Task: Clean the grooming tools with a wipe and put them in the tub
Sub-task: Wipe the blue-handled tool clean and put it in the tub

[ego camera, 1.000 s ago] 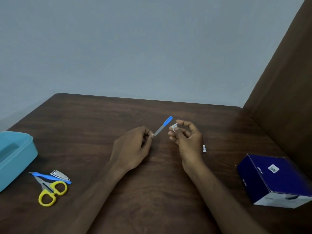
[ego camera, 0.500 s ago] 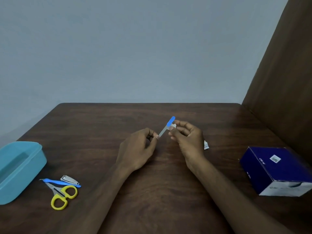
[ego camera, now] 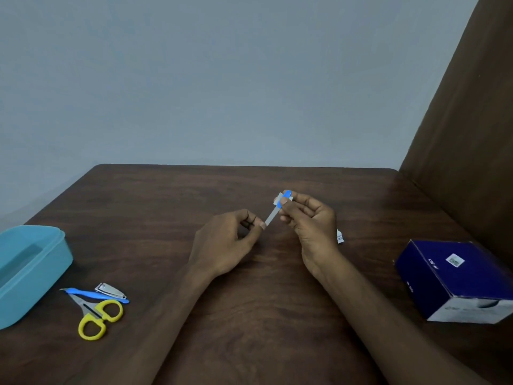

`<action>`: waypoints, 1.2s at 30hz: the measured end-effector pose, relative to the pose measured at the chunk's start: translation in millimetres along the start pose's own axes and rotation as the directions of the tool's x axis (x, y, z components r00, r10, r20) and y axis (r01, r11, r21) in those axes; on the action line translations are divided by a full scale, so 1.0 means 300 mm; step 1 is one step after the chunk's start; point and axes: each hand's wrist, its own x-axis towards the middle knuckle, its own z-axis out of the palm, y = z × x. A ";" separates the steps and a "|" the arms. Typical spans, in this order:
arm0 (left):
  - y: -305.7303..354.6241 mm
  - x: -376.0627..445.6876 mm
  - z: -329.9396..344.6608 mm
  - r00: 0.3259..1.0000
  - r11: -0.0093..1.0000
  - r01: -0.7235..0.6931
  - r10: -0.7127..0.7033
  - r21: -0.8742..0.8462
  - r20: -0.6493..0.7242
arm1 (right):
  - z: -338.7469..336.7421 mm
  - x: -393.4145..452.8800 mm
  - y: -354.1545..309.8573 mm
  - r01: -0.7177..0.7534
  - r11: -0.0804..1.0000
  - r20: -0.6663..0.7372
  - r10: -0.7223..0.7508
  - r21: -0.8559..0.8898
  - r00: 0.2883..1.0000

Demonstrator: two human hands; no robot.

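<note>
Left hand point(ego camera: 222, 243) pinches nail file point(ego camera: 270, 216) metal end mid-tabletop point(ego camera: 277, 329); right hand point(ego camera: 308, 218) pinches wipe point(ego camera: 278, 197) round its blue handle. Scissors point(ego camera: 94, 315), clipper point(ego camera: 109, 290) beside tub point(ego camera: 36, 262) at left edge.

The dark blue cardboard box point(ego camera: 455, 276) on the brown wooden bench point(ego camera: 172, 207) bears small white print along its side and a small white sticker on top, all too small and blurred to read. No other lettering shows anywhere.
</note>
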 end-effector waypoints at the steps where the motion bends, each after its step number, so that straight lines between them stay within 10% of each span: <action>1: 0.004 -0.002 -0.001 1.000 1.000 -0.010 0.010 -0.026 -0.006 | -0.002 -0.001 0.000 0.002 1.000 0.006 -0.002 0.010 1.000; 23: -0.022 0.013 0.005 0.985 0.954 -0.103 0.058 -0.282 -0.163 | 0.004 -0.014 -0.011 -0.104 0.995 0.186 0.104 -0.006 0.977; 36: -0.037 0.020 0.007 0.973 0.963 -0.127 0.074 -0.239 -0.218 | -0.044 -0.003 -0.017 0.330 0.793 0.333 -0.171 -0.512 0.927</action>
